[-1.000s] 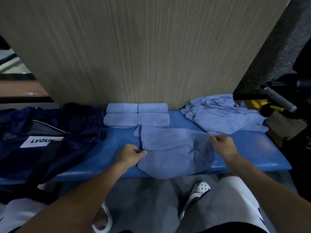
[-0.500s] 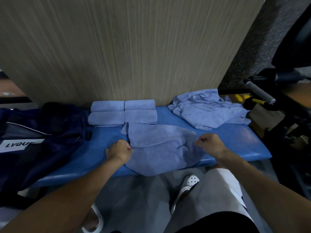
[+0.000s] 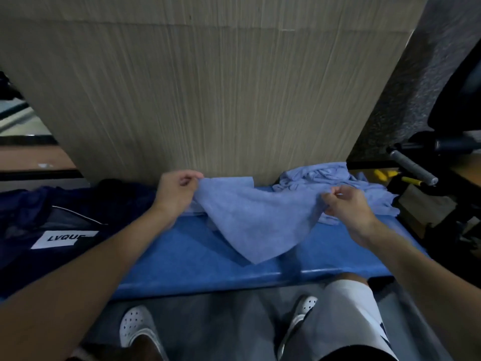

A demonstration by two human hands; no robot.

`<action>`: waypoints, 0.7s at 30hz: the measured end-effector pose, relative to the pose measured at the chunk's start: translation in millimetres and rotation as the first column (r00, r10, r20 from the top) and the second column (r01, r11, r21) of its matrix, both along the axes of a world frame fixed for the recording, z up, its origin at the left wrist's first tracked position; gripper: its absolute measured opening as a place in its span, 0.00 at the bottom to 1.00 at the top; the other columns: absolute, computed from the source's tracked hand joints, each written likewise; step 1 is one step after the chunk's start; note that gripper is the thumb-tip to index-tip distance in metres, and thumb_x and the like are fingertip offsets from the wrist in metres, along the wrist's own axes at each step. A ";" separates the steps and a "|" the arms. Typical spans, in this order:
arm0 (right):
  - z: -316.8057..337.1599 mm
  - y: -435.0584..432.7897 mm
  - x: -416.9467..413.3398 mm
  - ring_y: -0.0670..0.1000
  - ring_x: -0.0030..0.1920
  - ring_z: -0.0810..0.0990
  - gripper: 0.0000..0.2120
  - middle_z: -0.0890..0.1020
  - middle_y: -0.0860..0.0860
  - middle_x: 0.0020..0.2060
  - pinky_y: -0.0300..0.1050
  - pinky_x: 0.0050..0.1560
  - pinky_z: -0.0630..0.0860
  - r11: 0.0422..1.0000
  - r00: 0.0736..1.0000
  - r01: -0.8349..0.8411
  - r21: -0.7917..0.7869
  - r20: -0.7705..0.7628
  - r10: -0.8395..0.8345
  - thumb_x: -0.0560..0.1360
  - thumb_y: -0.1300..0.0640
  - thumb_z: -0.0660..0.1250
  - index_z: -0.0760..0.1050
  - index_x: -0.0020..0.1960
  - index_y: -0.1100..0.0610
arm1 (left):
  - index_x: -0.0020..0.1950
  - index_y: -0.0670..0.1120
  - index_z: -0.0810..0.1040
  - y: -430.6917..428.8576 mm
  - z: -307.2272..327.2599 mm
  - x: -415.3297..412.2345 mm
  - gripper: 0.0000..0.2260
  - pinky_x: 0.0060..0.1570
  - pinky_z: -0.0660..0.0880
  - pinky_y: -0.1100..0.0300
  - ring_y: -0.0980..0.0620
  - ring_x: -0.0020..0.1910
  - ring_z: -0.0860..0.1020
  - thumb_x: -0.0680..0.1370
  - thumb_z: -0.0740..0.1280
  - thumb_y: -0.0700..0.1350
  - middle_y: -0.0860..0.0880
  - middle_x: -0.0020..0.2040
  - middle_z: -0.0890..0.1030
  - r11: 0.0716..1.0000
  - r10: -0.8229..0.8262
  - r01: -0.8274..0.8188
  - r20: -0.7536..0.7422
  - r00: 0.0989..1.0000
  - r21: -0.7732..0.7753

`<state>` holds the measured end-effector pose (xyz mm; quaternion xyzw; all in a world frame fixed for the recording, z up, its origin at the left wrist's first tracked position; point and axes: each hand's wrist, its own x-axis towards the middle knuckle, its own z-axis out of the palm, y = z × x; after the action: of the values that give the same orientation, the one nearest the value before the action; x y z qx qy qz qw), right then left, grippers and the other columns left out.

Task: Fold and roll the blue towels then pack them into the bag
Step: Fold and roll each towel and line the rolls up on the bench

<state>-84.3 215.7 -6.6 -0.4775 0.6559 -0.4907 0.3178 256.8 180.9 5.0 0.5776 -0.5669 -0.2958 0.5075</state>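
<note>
On the bench (image 3: 195,256), at its left end, a dark bag (image 3: 52,217) with a white label. Above the bench middle, a blue towel (image 3: 255,220), raised now, flat on the bench half a second ago; lower corner hanging toward the bench front edge. At the right end, a crumpled towel pile (image 3: 338,183). Pinching the top left corner, the left hand (image 3: 177,191); pinching the right edge, the right hand (image 3: 346,204); both lifted above the bench.

Light is dim and cool; the wood-grain panel (image 3: 221,100) is the brightest area, while the right edge sinks into near black. Wide-angle distortion bows the borders, and motion blur softens the towel (image 3: 255,222) and shoes (image 3: 135,327).
</note>
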 end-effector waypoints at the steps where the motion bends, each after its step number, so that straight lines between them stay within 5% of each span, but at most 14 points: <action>1: 12.8 0.2 2.8 0.50 0.32 0.73 0.10 0.74 0.55 0.30 0.45 0.37 0.73 0.999 1.000 0.002 -0.040 0.016 -0.001 0.77 0.65 0.64 0.70 0.37 0.59 | 0.48 0.45 0.82 -0.4 13.6 6.4 0.11 0.42 0.73 0.74 0.65 0.40 0.78 0.78 0.63 0.32 0.53 0.44 0.82 1.000 0.000 0.000 -0.012 1.000 -0.025; 5: 61.5 4.5 12.6 0.46 0.31 0.72 0.12 0.72 0.53 0.29 0.36 0.32 0.74 0.982 0.997 0.005 -0.188 0.070 0.008 0.78 0.65 0.64 0.69 0.37 0.57 | 0.53 0.42 0.82 3.7 63.0 22.8 0.08 0.42 0.73 0.76 0.65 0.42 0.79 0.78 0.65 0.34 0.53 0.45 0.82 0.994 0.007 -0.013 -0.062 0.998 -0.107; 11: 104.9 2.8 19.9 0.48 0.34 0.72 0.09 0.73 0.51 0.32 0.44 0.36 0.74 0.954 0.992 -0.027 -0.300 0.107 0.062 0.79 0.61 0.65 0.70 0.41 0.54 | 0.46 0.50 0.82 15.3 104.7 40.5 0.09 0.41 0.73 0.74 0.67 0.39 0.80 0.78 0.68 0.36 0.63 0.35 0.83 0.973 -0.044 0.031 -0.052 0.998 -0.229; 18: 114.5 3.2 30.5 0.49 0.36 0.73 0.08 0.74 0.53 0.37 0.44 0.35 0.74 0.964 0.977 -0.015 -0.267 0.201 0.071 0.79 0.62 0.65 0.68 0.55 0.56 | 0.54 0.47 0.81 18.4 113.8 47.2 0.12 0.41 0.73 0.74 0.66 0.37 0.79 0.76 0.70 0.33 0.51 0.42 0.82 0.969 -0.079 0.076 -0.001 0.997 -0.233; 21: 113.2 6.3 27.7 0.49 0.40 0.77 0.11 0.78 0.53 0.41 0.43 0.42 0.74 0.961 0.955 -0.177 -0.214 0.200 0.221 0.76 0.66 0.68 0.73 0.55 0.57 | 0.60 0.44 0.79 19.8 111.8 48.8 0.15 0.44 0.74 0.74 0.66 0.40 0.79 0.75 0.69 0.31 0.51 0.46 0.82 0.972 -0.108 0.115 0.044 0.993 -0.207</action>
<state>-56.6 221.9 106.6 -0.5122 0.5137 -0.5678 0.3891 305.6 200.7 116.8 0.4932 -0.6343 -0.2532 0.5388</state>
